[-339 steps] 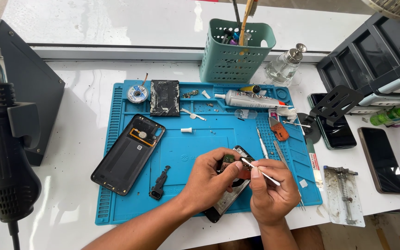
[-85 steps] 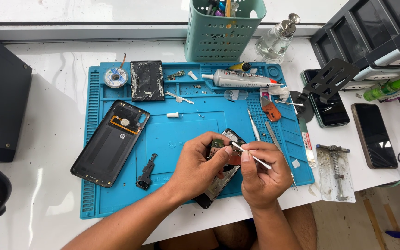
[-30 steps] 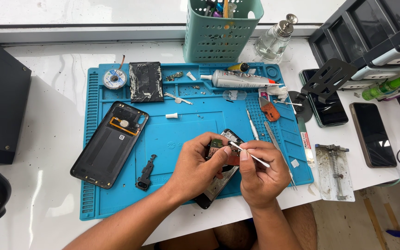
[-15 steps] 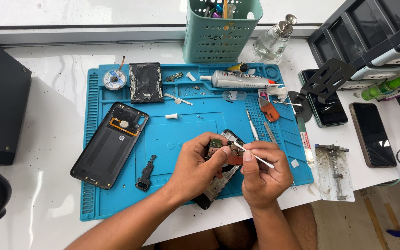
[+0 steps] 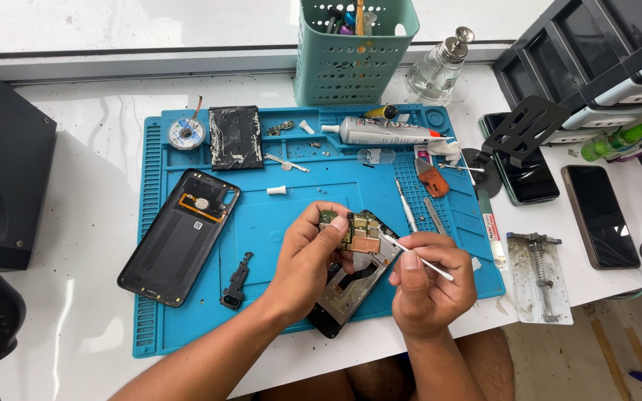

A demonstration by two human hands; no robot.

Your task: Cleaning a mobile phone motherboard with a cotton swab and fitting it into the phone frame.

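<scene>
My left hand (image 5: pixel 307 261) grips the upper end of an opened phone (image 5: pixel 351 278) lying on the blue work mat (image 5: pixel 276 223), thumb and fingers pinching its green and copper circuit board (image 5: pixel 357 232). My right hand (image 5: pixel 429 282) pinches a thin white tool (image 5: pixel 417 258) whose tip touches the board's right edge. The phone's lower part shows below my left hand; its middle is hidden by my fingers.
On the mat lie a black back cover (image 5: pixel 180 236), a small black bracket (image 5: pixel 235 281), a dark battery (image 5: pixel 235 137), a solder wick spool (image 5: pixel 186 134), a glue tube (image 5: pixel 388 131) and tweezers (image 5: pixel 407 206). A green basket (image 5: pixel 352 56), glass bottle (image 5: pixel 437 71), two phones (image 5: pixel 600 215) and a clamp (image 5: pixel 538 261) stand around.
Over the last second both hands stay on the phone. The white tool's tip has shifted only slightly along the board's edge.
</scene>
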